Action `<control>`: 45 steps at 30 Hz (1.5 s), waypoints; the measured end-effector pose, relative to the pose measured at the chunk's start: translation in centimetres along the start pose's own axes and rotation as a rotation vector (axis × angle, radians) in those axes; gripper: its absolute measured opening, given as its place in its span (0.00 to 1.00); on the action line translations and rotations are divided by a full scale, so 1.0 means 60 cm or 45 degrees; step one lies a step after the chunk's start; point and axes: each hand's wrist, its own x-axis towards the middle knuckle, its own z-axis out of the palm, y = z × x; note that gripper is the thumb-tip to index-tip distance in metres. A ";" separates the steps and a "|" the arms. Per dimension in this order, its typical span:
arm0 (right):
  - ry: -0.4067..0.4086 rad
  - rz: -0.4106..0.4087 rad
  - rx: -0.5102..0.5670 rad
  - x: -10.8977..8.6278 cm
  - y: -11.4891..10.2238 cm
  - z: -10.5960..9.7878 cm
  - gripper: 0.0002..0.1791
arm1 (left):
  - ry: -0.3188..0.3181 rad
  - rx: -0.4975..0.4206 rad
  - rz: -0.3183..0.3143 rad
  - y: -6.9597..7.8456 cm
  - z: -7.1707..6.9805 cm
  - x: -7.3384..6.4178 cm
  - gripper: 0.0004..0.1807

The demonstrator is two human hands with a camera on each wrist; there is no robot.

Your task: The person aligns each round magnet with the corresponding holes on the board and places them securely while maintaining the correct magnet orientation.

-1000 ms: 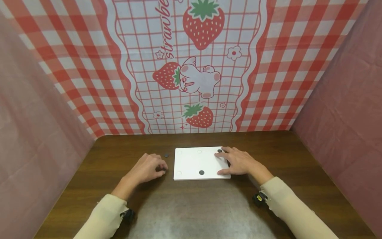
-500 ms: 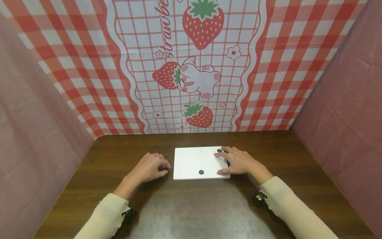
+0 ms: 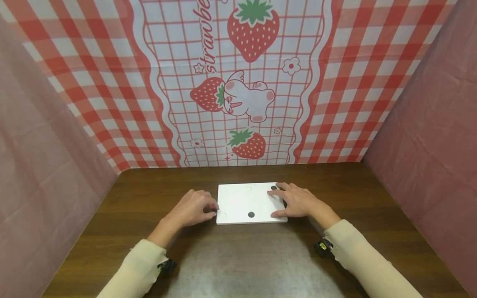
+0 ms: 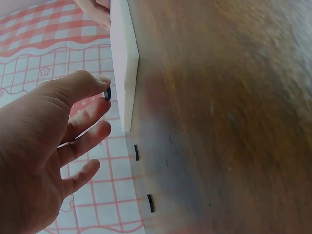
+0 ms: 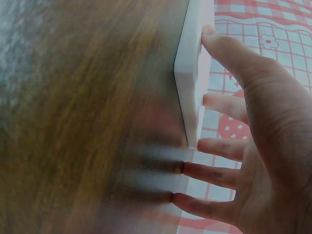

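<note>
Left hand (image 3: 195, 207) has shifted rightward to the left edge of the white board (image 3: 234, 203), thumb and forefinger pinching a black disc (image 4: 108, 93) beside it, other fingers loosely bent. Right hand (image 3: 298, 202) unmoved, fingers spread at the board's right end, thumb on top.

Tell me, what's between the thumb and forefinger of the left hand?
A small dark disc, seen nearly edge-on: the left hand pinches it there, as the left wrist view shows.

Before the cloth (image 3: 290, 103), the board (image 3: 235, 203) lies on the table (image 3: 238, 256), bearing two discs (image 3: 251, 215).
</note>
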 end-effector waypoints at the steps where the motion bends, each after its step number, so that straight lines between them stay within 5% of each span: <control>1: -0.003 0.002 0.001 0.000 0.000 0.000 0.50 | 0.002 -0.003 0.005 0.001 0.000 0.001 0.06; 27: -0.003 0.010 0.011 -0.002 0.002 0.004 0.50 | -0.027 -0.051 0.075 0.015 0.014 0.012 0.05; 41: 0.008 0.002 0.003 -0.002 0.002 0.002 0.50 | 0.071 -0.099 0.188 0.007 0.038 0.008 0.04; 45: 0.009 0.001 0.004 -0.002 0.003 0.003 0.50 | 0.017 -0.108 0.149 0.016 0.030 0.010 0.04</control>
